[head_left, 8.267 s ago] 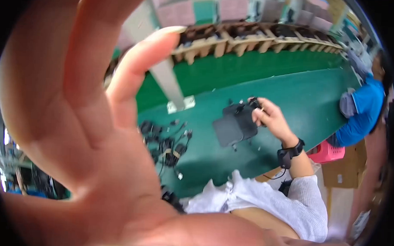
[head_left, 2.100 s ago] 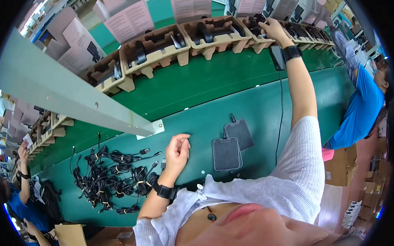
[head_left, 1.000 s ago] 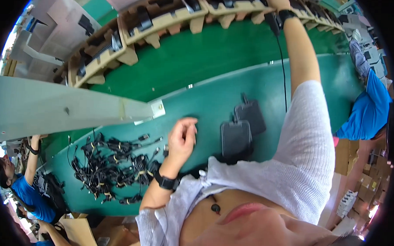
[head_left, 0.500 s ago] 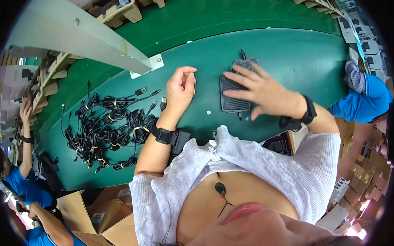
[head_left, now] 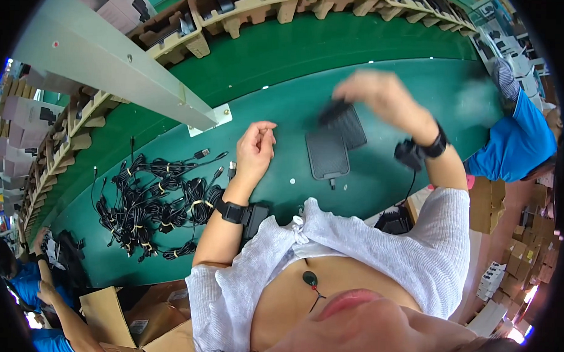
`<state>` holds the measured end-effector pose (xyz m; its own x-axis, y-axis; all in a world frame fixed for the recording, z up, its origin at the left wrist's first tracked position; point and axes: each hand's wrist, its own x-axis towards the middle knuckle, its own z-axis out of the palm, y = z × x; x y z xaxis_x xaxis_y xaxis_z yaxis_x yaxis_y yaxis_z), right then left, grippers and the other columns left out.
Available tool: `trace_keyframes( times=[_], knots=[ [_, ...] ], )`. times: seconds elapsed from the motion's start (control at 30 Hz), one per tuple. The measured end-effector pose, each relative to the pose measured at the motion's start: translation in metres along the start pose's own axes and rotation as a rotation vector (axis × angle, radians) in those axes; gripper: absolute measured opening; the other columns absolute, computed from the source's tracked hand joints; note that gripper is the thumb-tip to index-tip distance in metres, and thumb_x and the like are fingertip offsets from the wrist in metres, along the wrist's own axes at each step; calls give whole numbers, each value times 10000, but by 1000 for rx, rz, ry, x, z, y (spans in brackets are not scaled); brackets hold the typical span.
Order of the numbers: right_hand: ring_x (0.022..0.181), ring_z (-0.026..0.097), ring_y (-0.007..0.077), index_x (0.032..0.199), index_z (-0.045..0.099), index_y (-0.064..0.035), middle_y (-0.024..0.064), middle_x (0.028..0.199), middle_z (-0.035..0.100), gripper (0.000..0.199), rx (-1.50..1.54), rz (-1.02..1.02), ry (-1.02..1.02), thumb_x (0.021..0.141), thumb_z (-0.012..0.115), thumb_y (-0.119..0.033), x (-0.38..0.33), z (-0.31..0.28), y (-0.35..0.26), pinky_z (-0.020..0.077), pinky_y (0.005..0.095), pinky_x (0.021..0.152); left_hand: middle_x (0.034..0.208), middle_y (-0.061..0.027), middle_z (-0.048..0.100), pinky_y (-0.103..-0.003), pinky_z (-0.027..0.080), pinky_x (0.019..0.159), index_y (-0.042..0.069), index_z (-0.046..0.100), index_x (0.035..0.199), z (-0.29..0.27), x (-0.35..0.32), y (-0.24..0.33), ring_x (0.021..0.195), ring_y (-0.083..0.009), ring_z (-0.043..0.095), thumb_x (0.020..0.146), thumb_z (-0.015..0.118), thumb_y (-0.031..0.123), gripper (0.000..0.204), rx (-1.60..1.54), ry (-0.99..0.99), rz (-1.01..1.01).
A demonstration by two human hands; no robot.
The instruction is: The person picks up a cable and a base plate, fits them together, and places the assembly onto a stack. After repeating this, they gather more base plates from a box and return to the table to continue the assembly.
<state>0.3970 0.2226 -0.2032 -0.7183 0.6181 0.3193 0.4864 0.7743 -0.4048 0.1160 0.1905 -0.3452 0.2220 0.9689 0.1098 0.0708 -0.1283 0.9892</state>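
Grey knit sleeves [head_left: 450, 210] framed two bare hands, well apart over the green tabletop [head_left: 284, 108]. The left hand [head_left: 256, 144] rested half curled, touching neither panel; its palm was out of sight, so whether it was closed could not be told. The right hand [head_left: 378, 92], blurred, hung toward the tabletop's far edge with a dark object [head_left: 335, 113] at its fingertips; the blur hid whether they gripped it or only met it. That object showed over the far left corner of the rear panel [head_left: 355, 129], making the right hand the nearer one to both.

The front panel [head_left: 328, 155] lay closer to the body, to the right of the left hand and overlapping the rear panel; its long axis ran from near edge toward far edge, the far end leaning slightly left, a short stub [head_left: 332, 184] at its near end.

A wrist device [head_left: 409, 154] hung right of the panels, apart from them, its cord [head_left: 411, 183] trailing nearward. Bundled black cables [head_left: 150, 202] filled the tabletop's left part. Beyond them a pale post [head_left: 124, 71] stood at the far edge, blocking part of the row of trays [head_left: 286, 12].
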Motion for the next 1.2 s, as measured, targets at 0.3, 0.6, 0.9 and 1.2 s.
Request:
trace_keyframes(
  times=[0.3,0.6,0.9,1.2],
  knots=[
    [909,581,355,973,626,-10,184,940,620,236,-611,219,999,867,483,-165,58,-162,222,451,400,795,694,-19,562,-188,387,437,10,559,979,4,-13,4,496,-43,495,886,503,0,109,-40,61,66],
    [887,591,352,1004,631,-61,170,975,617,208,-1110,-180,641,848,505,-114,92,-117,341,474,415,772,697,-21,564,-187,392,442,22,566,993,0,-12,7,502,-49,499,895,503,9,117,-72,115,2],
    [860,608,328,1027,630,-90,174,923,617,264,-956,426,874,921,479,-279,87,-48,221,483,410,723,653,4,527,-233,402,484,46,584,978,5,0,-1,536,-66,484,880,518,60,119,78,162,135],
    [835,621,301,1062,593,-59,140,924,630,230,104,-308,-35,833,573,-48,158,189,-108,508,367,722,879,-33,545,-269,415,751,58,505,978,14,10,-60,829,-122,512,832,587,103,174,19,90,377]
  ],
)
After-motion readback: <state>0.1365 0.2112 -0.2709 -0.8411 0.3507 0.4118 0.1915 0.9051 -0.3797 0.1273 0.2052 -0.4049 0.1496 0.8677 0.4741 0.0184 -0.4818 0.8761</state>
